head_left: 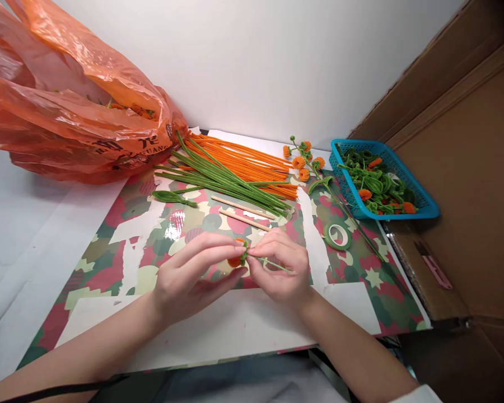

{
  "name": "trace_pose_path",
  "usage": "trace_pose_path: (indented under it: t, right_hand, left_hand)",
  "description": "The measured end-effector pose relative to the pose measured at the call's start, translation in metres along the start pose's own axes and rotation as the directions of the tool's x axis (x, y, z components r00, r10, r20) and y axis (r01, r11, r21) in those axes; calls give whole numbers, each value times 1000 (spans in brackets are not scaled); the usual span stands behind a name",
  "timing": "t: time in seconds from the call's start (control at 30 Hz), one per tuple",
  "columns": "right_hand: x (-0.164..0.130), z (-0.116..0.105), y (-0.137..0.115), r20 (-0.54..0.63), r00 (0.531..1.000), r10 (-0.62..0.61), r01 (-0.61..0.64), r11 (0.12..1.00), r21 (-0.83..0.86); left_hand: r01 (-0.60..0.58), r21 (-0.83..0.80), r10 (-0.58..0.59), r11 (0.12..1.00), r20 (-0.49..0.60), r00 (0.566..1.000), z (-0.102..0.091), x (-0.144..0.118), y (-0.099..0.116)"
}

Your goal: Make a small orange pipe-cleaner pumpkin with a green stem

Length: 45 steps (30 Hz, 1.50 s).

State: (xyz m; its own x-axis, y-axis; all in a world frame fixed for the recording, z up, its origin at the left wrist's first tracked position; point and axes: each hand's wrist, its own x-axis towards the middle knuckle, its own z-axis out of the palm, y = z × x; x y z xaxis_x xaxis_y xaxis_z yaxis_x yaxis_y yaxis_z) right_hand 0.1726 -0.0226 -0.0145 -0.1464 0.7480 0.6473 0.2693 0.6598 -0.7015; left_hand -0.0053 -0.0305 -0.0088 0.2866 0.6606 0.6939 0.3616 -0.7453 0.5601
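My left hand (191, 274) pinches a small orange pipe-cleaner ball (235, 261) between thumb and fingers. My right hand (281, 268) holds the green pipe-cleaner stem (273, 265) attached to that ball; the stem runs under my right fingers. Both hands meet just above the patterned mat (130, 252), near its front middle. Behind them lie two thin wooden sticks (243, 212), a bundle of green pipe cleaners (222, 179) and a bundle of orange pipe cleaners (243, 159).
A roll of green tape (338, 236) lies right of my hands. A finished stem with orange balls (304, 162) reaches toward a blue basket (420, 207) of green and orange pieces. An orange plastic bag (67, 106) fills the back left. Cardboard (466, 168) walls the right.
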Motion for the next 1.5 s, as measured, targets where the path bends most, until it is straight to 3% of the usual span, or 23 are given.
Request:
trace_pose_path:
  t: [0.07,0.1,0.17,0.23,0.27,0.3,0.37,0.43,0.63,0.77,0.93,1.0,1.07,1.17,1.27,1.37,1.5]
  right_hand:
    - [0,-1,0,-16,1000,3,-3,1000,-8]
    - [0,-2,1,-23,1000,6,-6,1000,-13]
    - [1,-3,2,-22,1000,4,-5,1000,-27]
    - [1,-4,4,-5,1000,-9,9,999,-47]
    - [1,-4,5,1,1000,-17,17,998,-56]
    - [1,-4,6,3,1000,-24,24,998,-63]
    - [1,-5,6,-3,1000,-21,20,998,-64]
    - [1,-5,5,-10,1000,-3,3,998,-56]
    - [1,-4,3,-39,999,10,-10,1000,-12]
    - [-2,1,2,-70,996,56,-54,998,25]
    - [-6,8,1,-107,989,97,-92,994,50]
    - [-5,5,1,-72,992,103,-98,993,70]
    - [-2,1,1,0,994,111,-111,989,94]
    - [3,-7,2,64,978,197,-203,972,117]
    - [6,-10,4,92,959,267,-277,953,124]
    - [7,-10,5,124,957,261,-270,961,64]
    - [6,-11,6,254,941,222,-201,974,-105]
  left_hand:
    - [203,-185,-198,962,48,979,-1,1,-3]
    - [339,-284,-319,897,117,941,-2,2,-4]
    - [610,-406,-515,680,327,792,-4,4,-9]
    - [790,-388,-615,474,496,613,-6,6,-15]
    - [831,-388,-621,399,552,556,-6,6,-17]
    - [847,-403,-622,347,577,530,-7,7,-18]
    - [831,-463,-606,308,578,547,-6,8,-19]
    - [784,-526,-596,329,529,604,-5,9,-19]
    - [622,-628,-502,469,389,772,-1,9,-20]
    - [487,-611,-396,624,290,871,0,6,-19]
    - [420,-565,-355,710,228,907,0,0,-18]
    - [460,-598,-401,656,240,884,0,0,-19]
    - [542,-660,-478,520,301,825,1,2,-21]
    - [677,-695,-559,244,469,684,1,6,-23]
    - [754,-655,-582,51,595,555,1,9,-23]
    - [786,-615,-596,-56,652,468,1,11,-20]
    - [814,-567,-607,-126,693,389,1,11,-18]
